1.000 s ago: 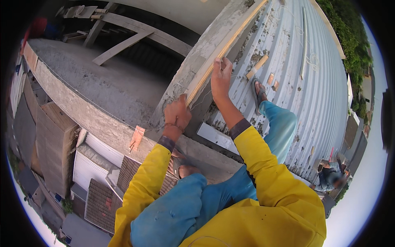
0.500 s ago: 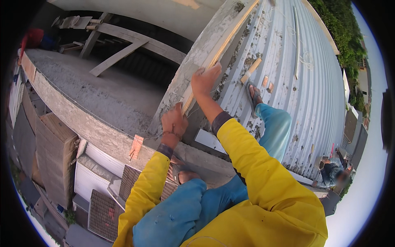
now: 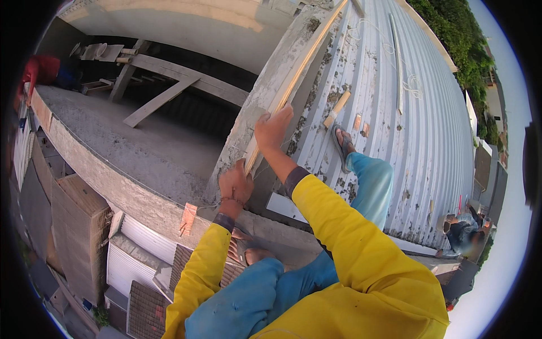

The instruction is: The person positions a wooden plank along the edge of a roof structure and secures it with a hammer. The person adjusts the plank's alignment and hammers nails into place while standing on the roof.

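Note:
A long, thin wooden strip runs along the edge of a rough cement-covered wall. My left hand is closed around its near end, just above the wall corner. Farther up the strip, my right hand grips it with the fingers wrapped over. The palms hide the parts they hold. Thin string shows near the left hand, and a broken piece of brick lies on the ledge beside it.
A corrugated metal roof with mortar bits, a wood block and brick pieces spreads to the right. One sandalled foot rests there. A narrow ledge drops off toward lower roofs. Another person crouches at far right.
The view has shifted slightly, so the wall and roof sit a little farther left and lower. Both hands keep hold of the wooden strip in about the same places.

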Motion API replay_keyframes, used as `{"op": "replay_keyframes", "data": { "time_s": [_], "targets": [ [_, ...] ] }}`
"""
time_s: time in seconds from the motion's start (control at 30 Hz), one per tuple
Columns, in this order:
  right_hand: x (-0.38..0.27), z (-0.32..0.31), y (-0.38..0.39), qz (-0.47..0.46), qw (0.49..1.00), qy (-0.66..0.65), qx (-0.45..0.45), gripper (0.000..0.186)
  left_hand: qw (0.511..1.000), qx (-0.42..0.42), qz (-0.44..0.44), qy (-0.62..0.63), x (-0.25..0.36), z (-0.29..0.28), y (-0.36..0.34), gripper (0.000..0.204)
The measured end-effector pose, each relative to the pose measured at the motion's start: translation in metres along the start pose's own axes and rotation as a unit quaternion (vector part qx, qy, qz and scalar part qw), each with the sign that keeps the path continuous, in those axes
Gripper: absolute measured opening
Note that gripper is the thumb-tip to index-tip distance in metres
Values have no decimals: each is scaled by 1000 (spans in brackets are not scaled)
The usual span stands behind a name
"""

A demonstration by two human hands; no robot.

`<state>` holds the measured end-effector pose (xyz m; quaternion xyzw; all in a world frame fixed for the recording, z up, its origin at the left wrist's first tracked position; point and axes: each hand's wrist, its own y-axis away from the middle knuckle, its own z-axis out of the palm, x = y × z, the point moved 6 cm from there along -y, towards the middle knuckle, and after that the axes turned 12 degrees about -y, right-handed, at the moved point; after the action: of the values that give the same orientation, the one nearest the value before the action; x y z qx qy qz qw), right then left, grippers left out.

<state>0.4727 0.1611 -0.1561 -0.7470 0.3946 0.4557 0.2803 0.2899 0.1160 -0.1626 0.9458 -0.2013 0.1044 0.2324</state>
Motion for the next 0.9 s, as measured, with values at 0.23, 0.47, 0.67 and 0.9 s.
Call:
{"op": "replay_keyframes", "data": {
  "time_s": [0.23, 0.47, 0.67, 0.9],
  "targets": [
    [13, -8, -4, 0, 1000, 27, 1, 69, 999, 6, -5, 42, 2, 3, 11, 52],
    [24, -21, -5, 69, 997, -43, 7, 68, 994, 51, 35, 89, 8, 12, 21, 59],
    [34, -51, -3, 46, 997, -62, 8, 70, 985, 103, 51, 129, 31, 9, 48, 63],
    [12, -122, -17, 70, 982, -163, -70, 62, 957, 100, 153, 225, 50, -30, 84, 70]
  ]
}}
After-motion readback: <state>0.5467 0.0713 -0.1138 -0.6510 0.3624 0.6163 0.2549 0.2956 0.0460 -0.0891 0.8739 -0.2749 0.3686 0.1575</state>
